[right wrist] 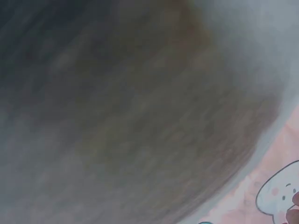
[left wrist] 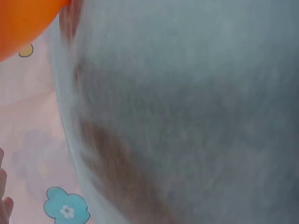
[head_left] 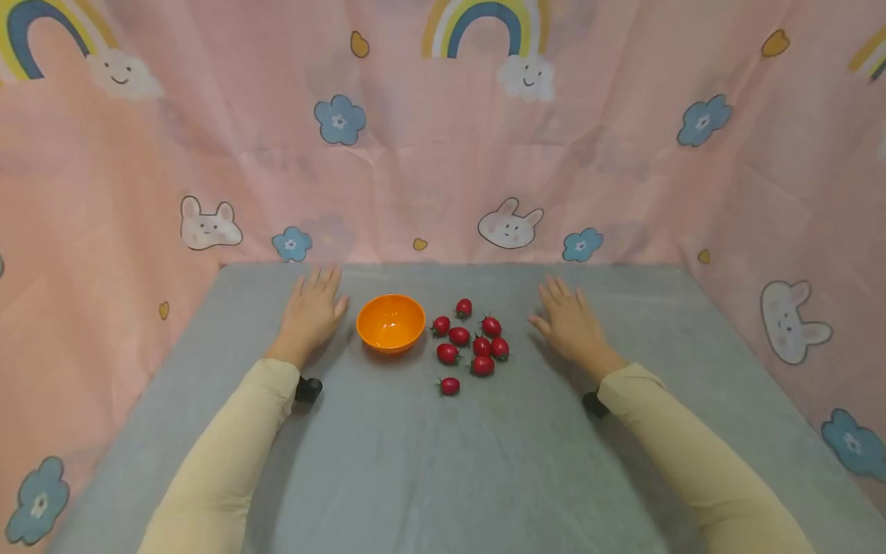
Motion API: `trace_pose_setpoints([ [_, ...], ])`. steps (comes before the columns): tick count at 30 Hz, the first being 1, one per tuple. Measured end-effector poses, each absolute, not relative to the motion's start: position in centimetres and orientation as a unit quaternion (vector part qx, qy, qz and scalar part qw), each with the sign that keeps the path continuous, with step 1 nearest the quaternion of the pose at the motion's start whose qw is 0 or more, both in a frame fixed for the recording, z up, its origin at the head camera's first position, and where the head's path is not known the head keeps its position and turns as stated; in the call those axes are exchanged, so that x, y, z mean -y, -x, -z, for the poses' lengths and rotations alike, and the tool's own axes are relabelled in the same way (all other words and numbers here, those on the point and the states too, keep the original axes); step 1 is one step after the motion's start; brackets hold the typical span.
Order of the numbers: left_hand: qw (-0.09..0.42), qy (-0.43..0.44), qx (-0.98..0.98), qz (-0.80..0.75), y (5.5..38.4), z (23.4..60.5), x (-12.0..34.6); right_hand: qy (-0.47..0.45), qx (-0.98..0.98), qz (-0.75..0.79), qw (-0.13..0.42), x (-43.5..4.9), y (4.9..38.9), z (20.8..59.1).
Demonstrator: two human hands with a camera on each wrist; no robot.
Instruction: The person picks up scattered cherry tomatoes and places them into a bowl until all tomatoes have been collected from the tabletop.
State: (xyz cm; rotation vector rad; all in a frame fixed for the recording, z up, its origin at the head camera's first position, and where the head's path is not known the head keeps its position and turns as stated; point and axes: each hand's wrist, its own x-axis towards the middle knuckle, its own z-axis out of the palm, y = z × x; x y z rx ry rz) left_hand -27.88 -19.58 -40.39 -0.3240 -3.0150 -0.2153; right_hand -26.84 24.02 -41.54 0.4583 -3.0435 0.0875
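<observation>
Palm down with straight fingers, my left hand (head_left: 311, 314) is left of an orange bowl (head_left: 391, 325) and holds nothing. The bowl's inside shows no contents, and part of its orange side (left wrist: 23, 23) enters the left wrist view. Several red cherry tomatoes (head_left: 482, 365) with green stems lie loose on the table right of the bowl. My right hand (head_left: 571, 322), fingers extended and nothing in it, is to the right of the tomatoes. Only fingertips (left wrist: 4, 205) show at the edge of the left wrist view, and fingertips (right wrist: 293, 215) at the edge of the right wrist view.
A grey cloth-like surface covers the table (head_left: 415, 477). Behind it and at both sides hangs a pink curtain (head_left: 429, 177) printed with rainbows, rabbits and flowers. One tomato (head_left: 449, 386) lies nearer to me than the others. Each wrist wears a small black camera.
</observation>
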Motion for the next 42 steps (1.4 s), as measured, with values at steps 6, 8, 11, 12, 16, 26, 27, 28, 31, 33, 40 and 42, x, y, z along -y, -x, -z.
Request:
trace_pose_setpoints([
  [6, 0.038, 0.108, 0.991, 0.071, 27.8, 40.3, 19.1, -0.145, 0.989, -0.033, 0.024, -23.4, 26.9, 41.4],
  [8, 0.037, 0.105, 0.991, 0.075, 27.7, 40.4, 19.1, -0.147, 0.988, -0.037, 0.026, -23.3, 26.9, 41.4],
  [11, 0.048, 0.106, 0.99, 0.081, 27.7, 40.3, 19.0, -0.153, 0.987, -0.046, 0.036, -23.1, 26.8, 41.3],
  [12, 0.051, 0.107, 0.99, 0.082, 27.7, 40.3, 19.0, -0.154, 0.986, -0.048, 0.037, -23.0, 26.8, 41.2],
  [16, 0.057, 0.118, 0.988, 0.086, 27.8, 40.1, 18.7, -0.153, 0.986, -0.058, 0.037, -22.7, 26.7, 41.0],
  [26, 0.033, 0.134, 0.984, 0.112, 27.2, 39.9, 18.1, -0.166, 0.982, -0.083, 0.027, -21.0, 26.4, 40.9],
  [27, 0.032, 0.136, 0.984, 0.112, 27.2, 39.9, 18.0, -0.167, 0.982, -0.086, 0.026, -20.9, 26.4, 40.9],
  [28, 0.032, 0.138, 0.984, 0.111, 27.1, 39.9, 18.0, -0.167, 0.982, -0.089, 0.026, -20.8, 26.3, 40.9],
  [31, 0.036, 0.142, 0.984, 0.105, 27.0, 39.9, 18.0, -0.168, 0.98, -0.101, 0.029, -20.5, 26.2, 40.9],
  [33, 0.037, 0.142, 0.984, 0.102, 27.0, 40.0, 17.9, -0.168, 0.979, -0.108, 0.029, -20.3, 26.3, 40.9],
  [40, 0.042, 0.151, 0.981, 0.118, 26.9, 40.1, 17.7, -0.172, 0.978, -0.12, 0.021, -19.2, 26.2, 40.7],
  [42, 0.041, 0.153, 0.979, 0.127, 26.8, 40.1, 17.6, -0.169, 0.977, -0.126, 0.013, -18.9, 26.1, 40.7],
])
